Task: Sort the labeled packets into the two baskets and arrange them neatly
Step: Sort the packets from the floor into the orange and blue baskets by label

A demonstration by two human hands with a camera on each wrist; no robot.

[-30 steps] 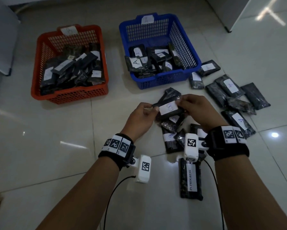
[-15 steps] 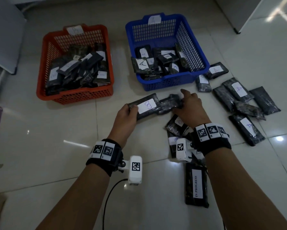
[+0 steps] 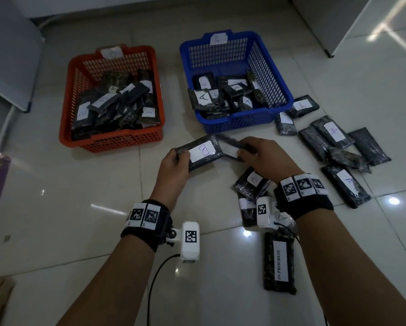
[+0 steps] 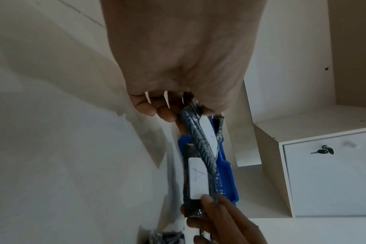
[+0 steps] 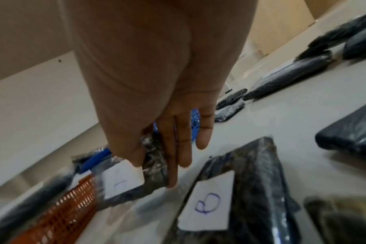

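Left grip: left hand (image 3: 173,165) curled round the near-left end of the "B" packet (image 3: 201,152), thumb on top beside the white label, fingers underneath.
Right grip: right hand (image 3: 265,158) pinching one end of the second packet (image 3: 231,147), thumb above, straight fingers below; label seen from the left wrist reads "A".
Between the grips: both packets held clear of the floor, second packet's free end tucked behind the far-right end of the "B" packet; touching or just apart, cannot tell.
Beyond left grip: red basket (image 3: 112,142), tag "B" on the far rim, stacked with dark packets.
Beyond right grip: blue basket (image 3: 239,124), tag "A" on the far rim, several packets marked "A" inside.
Under right wrist: loose "B" packet on the floor (image 3: 252,184), more packets partly hidden by the wrist camera.
Nearer than right wrist: packet reading "IN PROGRESS" (image 3: 279,263).
Right of right grip: cluster of floor packets (image 3: 343,151), some marked "A", others face down.
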